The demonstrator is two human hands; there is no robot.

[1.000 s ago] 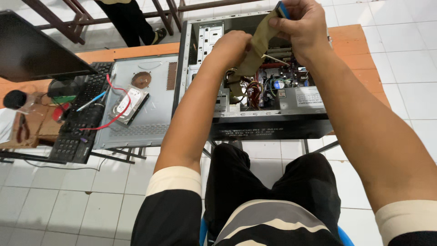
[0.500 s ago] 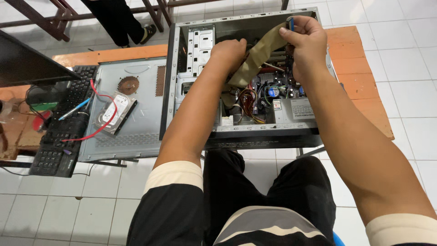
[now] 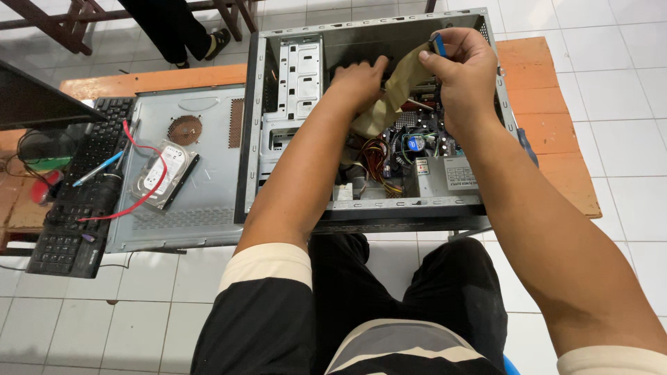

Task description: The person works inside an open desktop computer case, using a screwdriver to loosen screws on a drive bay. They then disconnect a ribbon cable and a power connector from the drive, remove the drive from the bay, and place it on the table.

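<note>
An open grey computer case (image 3: 251, 132) lies on its side on a wooden bench. My right hand (image 3: 467, 76) pinches the blue connector (image 3: 438, 44) of a wide beige ribbon cable (image 3: 390, 94) above the case's far end. My left hand (image 3: 358, 80) is inside the case and grips the same ribbon cable lower down. Below the hands lie the motherboard with bundled coloured wires (image 3: 379, 163) and a grey power supply (image 3: 448, 177).
The removed side panel (image 3: 184, 208) lies left of the case with a hard drive (image 3: 163, 173) and red cable on it. A black keyboard (image 3: 69, 215) with a blue pen and a monitor edge (image 3: 35, 101) sit further left. Another person's legs (image 3: 174, 28) stand beyond the bench.
My view has tilted so the whole case shows. Both hands have stayed on the ribbon cable; the right hand with the blue connector sits lower in the picture, over the case.
</note>
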